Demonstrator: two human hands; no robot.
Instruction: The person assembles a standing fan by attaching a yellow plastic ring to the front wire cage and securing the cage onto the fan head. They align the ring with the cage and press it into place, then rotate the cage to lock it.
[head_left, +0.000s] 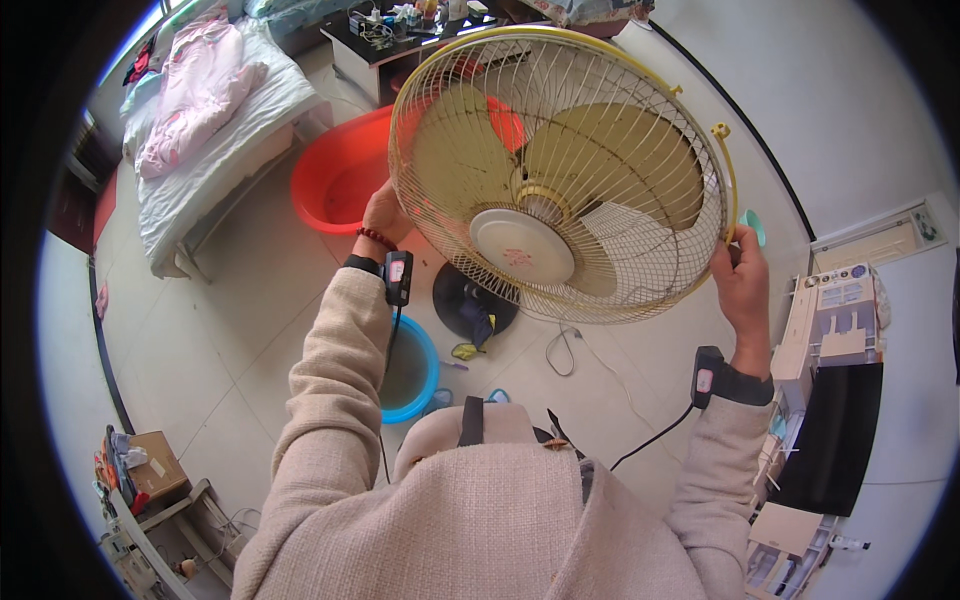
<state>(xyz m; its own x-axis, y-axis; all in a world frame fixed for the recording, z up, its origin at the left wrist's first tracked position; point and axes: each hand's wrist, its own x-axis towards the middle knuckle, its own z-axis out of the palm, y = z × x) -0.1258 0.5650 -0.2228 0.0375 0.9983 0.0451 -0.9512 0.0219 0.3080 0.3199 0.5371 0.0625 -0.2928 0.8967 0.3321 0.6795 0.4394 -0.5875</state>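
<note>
Large in front of me is an electric fan head, with a round wire guard (pixel 640 235), yellowish blades (pixel 600 150) and a pale disc (pixel 522 250) at its centre bearing a red mark. My left hand (pixel 385 215) holds the guard by its left edge; its fingertips are hidden behind the wires. On the opposite side, my right hand (pixel 742 275) is closed on the yellow rim band (pixel 733 185). Part of that band stands away from the guard at the upper right, with a small clip at its end. Below the fan, a round black base (pixel 455 300) rests on the floor, dark cloth on it.
A red tub (pixel 330 175) lies behind the fan, and a blue basin (pixel 425 365) of water stands near my feet. A bed (pixel 235 130) is at the far left, a dark-topped desk (pixel 355 50) at the back. A cord (pixel 575 345) trails over the floor. Right stands a television (pixel 830 440).
</note>
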